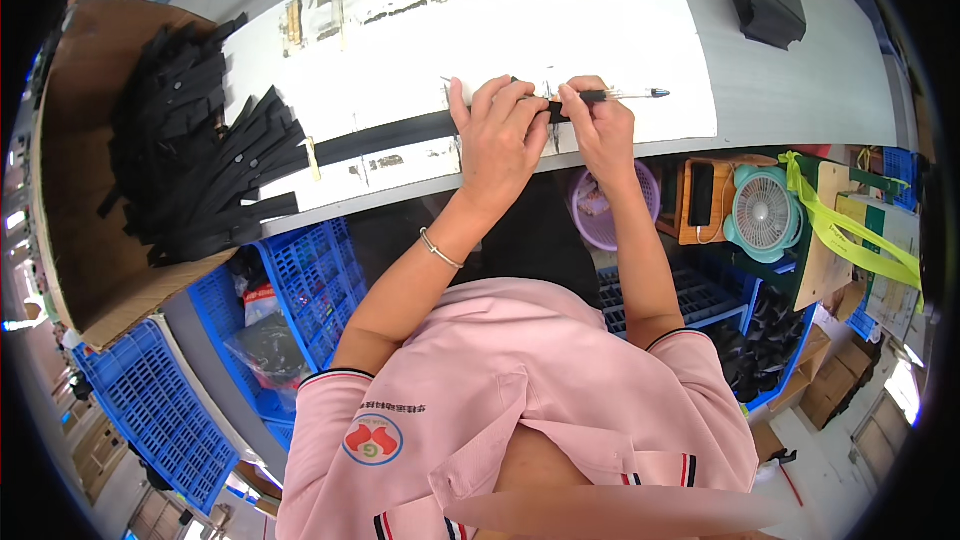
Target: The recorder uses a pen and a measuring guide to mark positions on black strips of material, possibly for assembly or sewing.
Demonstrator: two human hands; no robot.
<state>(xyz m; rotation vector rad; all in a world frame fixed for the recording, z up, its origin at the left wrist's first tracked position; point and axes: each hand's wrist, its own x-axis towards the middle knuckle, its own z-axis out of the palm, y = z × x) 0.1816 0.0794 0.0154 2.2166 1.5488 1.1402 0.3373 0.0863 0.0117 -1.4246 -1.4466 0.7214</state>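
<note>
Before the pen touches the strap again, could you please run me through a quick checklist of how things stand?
1. Black strap lies flat on the white work board: ok.
2. Left hand presses the strap down near the marking spot: ok.
3. Right hand grips the pen: ok, though the pen lies nearly level, tip pointing right, away from the strap.
4. Marking spot visible: cannot tell, fingers cover it.
5. Pile of black straps in the cardboard tray stays apart from the hands: ok.
</note>
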